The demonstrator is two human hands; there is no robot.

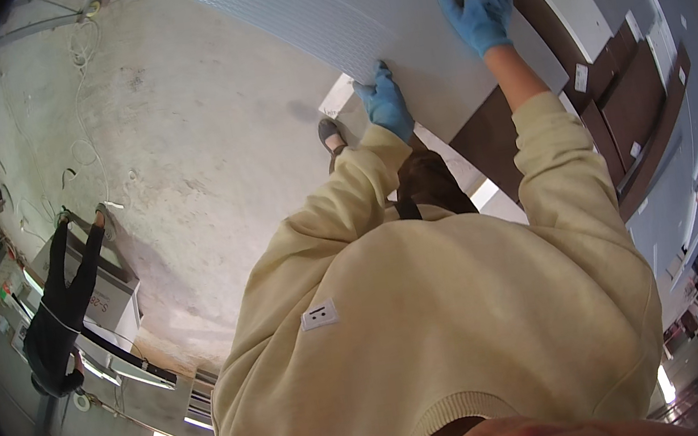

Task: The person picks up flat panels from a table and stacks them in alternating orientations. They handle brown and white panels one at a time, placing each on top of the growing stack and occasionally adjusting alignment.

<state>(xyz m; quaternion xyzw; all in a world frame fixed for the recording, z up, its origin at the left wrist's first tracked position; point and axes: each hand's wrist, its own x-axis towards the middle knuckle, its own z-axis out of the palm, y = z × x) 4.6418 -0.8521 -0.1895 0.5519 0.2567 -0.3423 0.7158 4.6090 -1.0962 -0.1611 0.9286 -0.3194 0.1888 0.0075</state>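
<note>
Only part of the grey panel point(435, 70) shows, since its far end runs out past the upper edge, and the underside is hidden. It lies in front of the person, partly over brown panels point(629, 99) that reach out to its right. Its face looks flat, smooth and matt, with faint pale lines running lengthwise; clear, ribbed-looking bubble wrap point(292, 14) covers the left side. The left hand point(386, 104), in a blue glove, is at the panel's near left edge beside the wrap; its thumb side is hard to make out, so I cannot tell whether it pinches the edge. The right hand point(481, 13), gloved likewise, rests spread wide and palm down near the panel's right edge. Off to the left, a pale carton point(115, 312) is partly blocked by a dark-clothed person point(64, 306); its contents cannot be seen.
</note>
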